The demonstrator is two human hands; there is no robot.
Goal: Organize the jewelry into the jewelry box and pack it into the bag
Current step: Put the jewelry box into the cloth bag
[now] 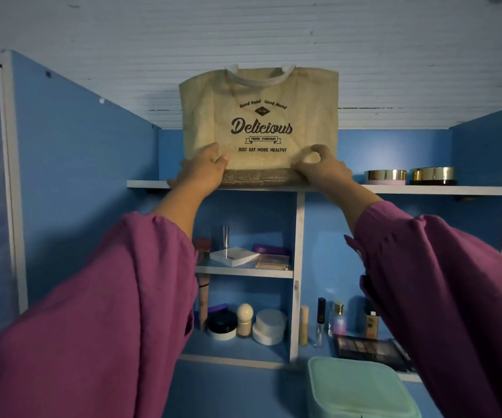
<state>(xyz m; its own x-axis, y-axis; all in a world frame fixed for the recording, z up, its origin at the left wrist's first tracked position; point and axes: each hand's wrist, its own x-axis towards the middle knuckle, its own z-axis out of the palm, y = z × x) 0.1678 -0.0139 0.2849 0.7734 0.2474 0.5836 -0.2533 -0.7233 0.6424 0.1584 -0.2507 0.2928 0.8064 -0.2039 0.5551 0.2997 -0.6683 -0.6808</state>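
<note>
A blue shelf unit (77, 176) with white edging fills the frame beneath a white ribbed wall (243, 31). Two magenta sleeves (98, 312) rise from the lower corners toward the top shelf (424, 190), which crosses the middle of the frame. At upper centre the bag (258, 122), a beige jute tote printed "Delicious", stands upright on that shelf with its white handles (260, 78) at the top. The left hand (201, 170) holds the bag's lower left corner, thumb on the front and the other fingers hidden round the side. The right hand (322, 168) pinches the lower right corner, thumb and forefinger curled into a ring against the fabric. At the bottom of the frame, right of centre, sits the mint-green box (361, 390), lid closed, well apart from the bag. Just above it lies a dark palette (370, 351). At right on the top shelf stand two gold-rimmed tins (409, 175) side by side. The lower compartments hold small cosmetics: a white jar (269, 327), compacts (234, 256), bottles (337, 319) and tubes.
</note>
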